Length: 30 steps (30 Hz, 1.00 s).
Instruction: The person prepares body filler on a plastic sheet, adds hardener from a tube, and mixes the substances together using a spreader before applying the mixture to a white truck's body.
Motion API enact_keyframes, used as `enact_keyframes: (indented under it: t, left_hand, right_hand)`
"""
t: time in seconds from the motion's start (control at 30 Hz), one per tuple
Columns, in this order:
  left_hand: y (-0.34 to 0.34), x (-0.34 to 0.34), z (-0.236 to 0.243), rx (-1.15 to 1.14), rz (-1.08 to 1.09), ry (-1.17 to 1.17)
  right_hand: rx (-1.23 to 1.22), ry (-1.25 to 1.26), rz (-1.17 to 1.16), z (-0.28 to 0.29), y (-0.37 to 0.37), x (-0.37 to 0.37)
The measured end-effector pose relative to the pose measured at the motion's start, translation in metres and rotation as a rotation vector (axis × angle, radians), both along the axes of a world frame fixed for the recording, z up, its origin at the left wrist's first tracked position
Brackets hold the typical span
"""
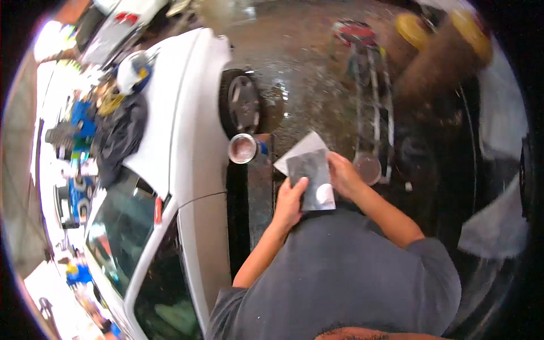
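Gripping sandpaper sheet (pixel 310 177) edges, both hands (pixel 290 201) beside white car (pixel 187 124).

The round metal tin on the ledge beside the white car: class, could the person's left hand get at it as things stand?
Probably yes: nothing lies between the left hand and the tin, though it grips a grey sheet.

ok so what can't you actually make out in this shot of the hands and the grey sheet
Head view only:
- Underside of the grey sheet: faces away from the camera.
- Right hand: fingers tucked behind the sheet, so its grip is hidden.
- Left hand: only the thumb shows on the sheet's face.
- Round tin by the white car: contents blurred.
- Items on the car's hood: too small and smeared near the rim.
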<state>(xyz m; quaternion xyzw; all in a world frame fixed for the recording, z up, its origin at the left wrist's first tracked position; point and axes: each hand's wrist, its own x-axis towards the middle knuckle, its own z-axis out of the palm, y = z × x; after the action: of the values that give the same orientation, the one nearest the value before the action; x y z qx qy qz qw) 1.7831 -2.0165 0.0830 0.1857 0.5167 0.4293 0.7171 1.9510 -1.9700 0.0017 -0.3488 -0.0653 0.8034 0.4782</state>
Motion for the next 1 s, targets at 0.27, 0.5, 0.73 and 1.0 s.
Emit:
enact_keyframes:
  t: [0.27,0.5,0.73,1.0]
  left_hand:
    - [-0.003,-0.021,-0.003,0.141,0.184,-0.105]
    - [-0.001,-0.048,-0.015,0.181,0.334,0.091]
    - [0.015,-0.119,-0.028,0.243,0.595,0.046]
    - [0.073,-0.166,-0.042,0.225,0.526,0.018]
  right_hand:
    - [0.383,-0.729,0.416,-0.155,0.014,0.050]
    - [0.669,-1.025,0.780,-0.297,-0.042,0.076]
    - [0.346,-1.329,1.205,-0.278,0.006,0.046]
    - [0.267,-1.616,0.922,-0.248,0.052,0.010]
